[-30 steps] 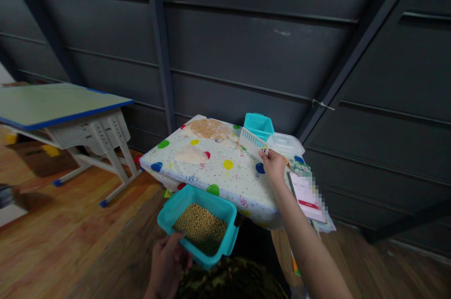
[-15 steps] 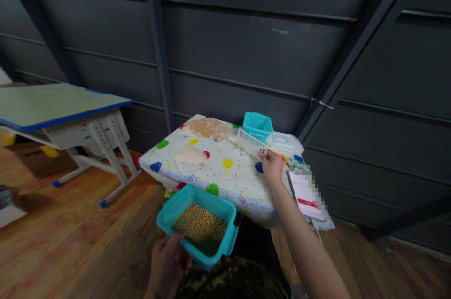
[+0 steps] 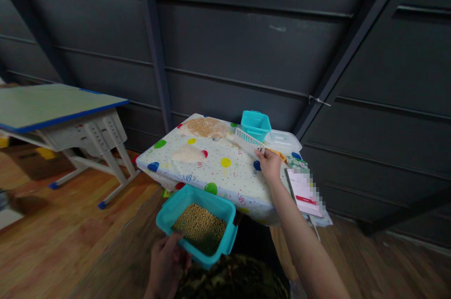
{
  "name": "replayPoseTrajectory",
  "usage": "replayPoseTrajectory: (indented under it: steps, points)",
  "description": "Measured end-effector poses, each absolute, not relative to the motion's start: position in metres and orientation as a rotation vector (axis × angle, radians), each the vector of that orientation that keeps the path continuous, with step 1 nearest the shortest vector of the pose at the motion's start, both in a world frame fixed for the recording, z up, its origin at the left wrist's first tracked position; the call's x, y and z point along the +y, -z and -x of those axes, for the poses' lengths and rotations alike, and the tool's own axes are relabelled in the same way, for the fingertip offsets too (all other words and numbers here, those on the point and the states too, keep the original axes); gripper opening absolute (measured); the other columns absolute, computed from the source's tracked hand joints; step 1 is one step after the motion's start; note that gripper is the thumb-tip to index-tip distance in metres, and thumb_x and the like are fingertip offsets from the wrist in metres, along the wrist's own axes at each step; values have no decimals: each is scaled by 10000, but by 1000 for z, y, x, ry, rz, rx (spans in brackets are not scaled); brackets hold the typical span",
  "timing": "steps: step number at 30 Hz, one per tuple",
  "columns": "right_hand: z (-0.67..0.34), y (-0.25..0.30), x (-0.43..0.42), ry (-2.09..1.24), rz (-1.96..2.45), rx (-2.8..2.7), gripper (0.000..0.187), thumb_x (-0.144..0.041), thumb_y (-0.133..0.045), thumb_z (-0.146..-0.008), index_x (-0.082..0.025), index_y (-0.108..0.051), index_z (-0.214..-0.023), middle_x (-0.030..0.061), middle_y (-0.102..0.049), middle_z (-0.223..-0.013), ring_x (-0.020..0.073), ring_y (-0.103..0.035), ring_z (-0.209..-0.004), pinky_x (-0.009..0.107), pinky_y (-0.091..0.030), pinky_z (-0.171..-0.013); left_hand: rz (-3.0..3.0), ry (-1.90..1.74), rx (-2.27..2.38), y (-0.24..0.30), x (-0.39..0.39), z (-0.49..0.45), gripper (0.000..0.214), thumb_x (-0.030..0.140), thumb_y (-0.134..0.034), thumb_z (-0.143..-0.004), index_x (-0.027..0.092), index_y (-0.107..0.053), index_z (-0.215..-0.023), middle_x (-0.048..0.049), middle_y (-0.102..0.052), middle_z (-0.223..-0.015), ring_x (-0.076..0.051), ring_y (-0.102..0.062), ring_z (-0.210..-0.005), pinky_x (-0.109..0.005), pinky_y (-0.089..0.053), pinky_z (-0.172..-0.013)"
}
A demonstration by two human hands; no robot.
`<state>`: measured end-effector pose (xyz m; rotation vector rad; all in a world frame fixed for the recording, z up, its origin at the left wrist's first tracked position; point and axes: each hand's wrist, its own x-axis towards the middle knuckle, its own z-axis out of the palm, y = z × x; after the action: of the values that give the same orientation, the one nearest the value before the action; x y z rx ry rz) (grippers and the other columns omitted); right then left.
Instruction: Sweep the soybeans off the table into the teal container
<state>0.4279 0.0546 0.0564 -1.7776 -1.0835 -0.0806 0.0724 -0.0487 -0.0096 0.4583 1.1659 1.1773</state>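
Note:
My left hand (image 3: pixel 168 257) grips the near left rim of a teal plastic container (image 3: pixel 229 238), thumb over the edge. Dried soybeans (image 3: pixel 200 224) cover its bottom, and it sits low in front of the table's near edge. Over the right side of the table, my right hand (image 3: pixel 269 163) is closed on the end of a white slotted plastic basket (image 3: pixel 248 143). The basket is tipped, its slotted side facing up. Left of it, a spread of soybeans and pale grains (image 3: pixel 206 127) lies on the tablecloth. Closer in is a whitish grain pile (image 3: pixel 188 153).
A second teal container (image 3: pixel 255 122) and a clear lid (image 3: pixel 283 140) stand at the back right of the table (image 3: pixel 225 181). An orange-handled item (image 3: pixel 276 153) and a tablet (image 3: pixel 305 193) with a cable lie right. A green-topped desk (image 3: pixel 59 101) stands left; a dark wall is behind.
The whole view has shifted slightly. Both hands keep their holds, and the basket and the soybean container stay nearly where they were.

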Motion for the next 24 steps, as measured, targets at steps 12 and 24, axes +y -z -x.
replayPoseTrajectory:
  steps: [12, 24]
  points:
    - [-428, -55, 59, -62, 1692, -1135, 405, -559, -637, -825, -249, -524, -592, -21, -513, -568, 182, -472, -622, 327, -372, -659, -466, -1176, 1151, 3, -51, -72, 498, 432, -929, -563, 226, -506, -398, 67, -434, -342, -114, -450, -273, -232, -343, -301]
    - [-423, -55, 59, -115, 1642, -1148, 409, -588, -632, -824, -235, -567, -627, -7, -548, -612, 195, -507, -676, 328, -409, -693, -458, -1157, 1151, 25, -45, -69, 487, 442, -906, -563, 239, -504, -379, 59, -410, -333, -134, -441, -270, -263, -341, -289]
